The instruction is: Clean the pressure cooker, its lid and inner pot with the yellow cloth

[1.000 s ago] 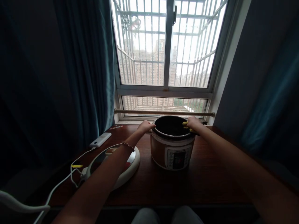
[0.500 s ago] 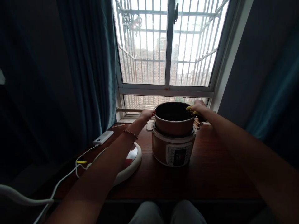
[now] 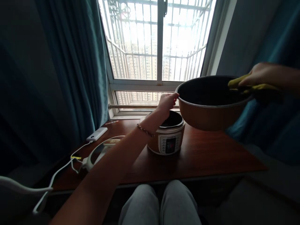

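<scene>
A wide inner pot (image 3: 206, 117), brown outside and dark inside, is held in the air to the right of the cooker. My left hand (image 3: 168, 101) pinches its left rim. On the opposite rim my right hand (image 3: 257, 76) is closed, with a yellow-green cloth (image 3: 237, 82) between the fingers and the pot. Below and to the left, the brown and white electric cooker (image 3: 166, 140) stands on the table with its top uncovered and a dark cavity showing. My left forearm hides part of the cooker and part of the round white lid (image 3: 100, 150) lying to its left.
The cooker rests on a dark red wooden table (image 3: 211, 153). A white power strip (image 3: 97, 134) with a white cable (image 3: 59, 175) lies at the left. A barred window (image 3: 159, 47) is behind, with blue curtains (image 3: 77, 68) on both sides. My knees (image 3: 159, 203) are at the front edge.
Both hands have lifted the inner pot out of the cooker and carried it right and closer to me. The cooker's cavity is now exposed. My view has shifted to the right.
</scene>
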A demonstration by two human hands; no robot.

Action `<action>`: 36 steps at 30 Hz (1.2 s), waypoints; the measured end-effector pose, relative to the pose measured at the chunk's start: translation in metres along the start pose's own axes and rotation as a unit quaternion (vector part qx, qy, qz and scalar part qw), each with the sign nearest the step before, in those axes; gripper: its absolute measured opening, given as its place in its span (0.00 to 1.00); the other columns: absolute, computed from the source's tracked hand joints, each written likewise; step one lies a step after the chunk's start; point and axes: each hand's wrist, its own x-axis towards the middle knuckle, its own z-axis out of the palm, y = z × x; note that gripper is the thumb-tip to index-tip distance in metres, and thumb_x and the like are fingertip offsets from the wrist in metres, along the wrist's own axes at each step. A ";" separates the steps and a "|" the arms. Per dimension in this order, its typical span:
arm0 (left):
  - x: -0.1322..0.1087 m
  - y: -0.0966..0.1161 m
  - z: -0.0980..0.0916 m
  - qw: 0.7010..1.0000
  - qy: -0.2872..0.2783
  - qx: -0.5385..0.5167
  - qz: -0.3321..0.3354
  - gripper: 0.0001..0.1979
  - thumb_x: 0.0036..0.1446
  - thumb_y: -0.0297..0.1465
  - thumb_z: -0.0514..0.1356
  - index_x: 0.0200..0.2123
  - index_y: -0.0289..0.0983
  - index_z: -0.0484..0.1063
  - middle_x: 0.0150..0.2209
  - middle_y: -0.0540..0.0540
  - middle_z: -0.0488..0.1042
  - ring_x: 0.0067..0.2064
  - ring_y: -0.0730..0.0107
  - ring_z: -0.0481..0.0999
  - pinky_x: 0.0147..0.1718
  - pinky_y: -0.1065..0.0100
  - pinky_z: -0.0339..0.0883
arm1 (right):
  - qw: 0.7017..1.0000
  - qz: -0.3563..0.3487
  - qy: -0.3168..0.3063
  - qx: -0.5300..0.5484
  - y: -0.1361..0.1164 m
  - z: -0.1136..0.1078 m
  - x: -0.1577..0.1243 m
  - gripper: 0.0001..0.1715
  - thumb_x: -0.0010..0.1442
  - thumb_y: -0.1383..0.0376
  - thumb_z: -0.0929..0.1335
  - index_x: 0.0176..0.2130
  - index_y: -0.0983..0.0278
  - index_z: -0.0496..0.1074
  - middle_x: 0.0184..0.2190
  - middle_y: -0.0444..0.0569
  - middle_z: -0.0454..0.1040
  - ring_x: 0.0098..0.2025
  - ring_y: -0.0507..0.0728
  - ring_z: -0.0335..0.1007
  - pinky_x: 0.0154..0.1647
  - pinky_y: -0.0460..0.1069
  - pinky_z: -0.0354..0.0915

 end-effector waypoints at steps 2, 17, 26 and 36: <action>-0.017 -0.018 0.018 0.999 -0.025 0.001 -0.037 0.11 0.47 0.26 0.58 0.16 0.34 0.61 0.16 0.55 0.58 0.16 0.85 0.54 0.15 0.77 0.43 | 0.994 0.096 -0.056 -0.020 0.040 0.027 -0.015 0.23 0.48 0.54 0.71 0.28 0.74 0.73 0.28 0.59 0.73 0.32 0.59 0.71 0.30 0.51 0.60; -0.087 -0.179 0.030 0.976 -0.003 0.104 -0.192 0.10 0.45 0.26 0.60 0.16 0.34 0.65 0.16 0.52 0.62 0.20 0.79 0.58 0.21 0.73 0.50 | 0.985 0.057 -0.126 0.101 0.124 0.263 -0.094 0.09 0.42 0.61 0.71 0.24 0.62 0.69 0.27 0.53 0.74 0.31 0.62 0.72 0.28 0.52 0.62; -0.084 -0.197 0.017 0.964 -0.010 0.138 -0.225 0.12 0.47 0.26 0.59 0.15 0.34 0.64 0.15 0.51 0.62 0.20 0.77 0.60 0.23 0.72 0.52 | 0.982 0.033 -0.151 0.104 0.116 0.296 -0.092 0.08 0.43 0.61 0.69 0.23 0.61 0.67 0.26 0.52 0.73 0.32 0.62 0.71 0.29 0.51 0.61; -0.083 -0.210 0.009 0.956 -0.002 0.156 -0.250 0.10 0.46 0.26 0.61 0.16 0.34 0.66 0.16 0.50 0.64 0.21 0.75 0.62 0.24 0.71 0.54 | 0.985 0.007 -0.155 0.078 0.112 0.314 -0.091 0.10 0.44 0.60 0.69 0.25 0.62 0.65 0.28 0.53 0.73 0.33 0.62 0.71 0.29 0.50 0.60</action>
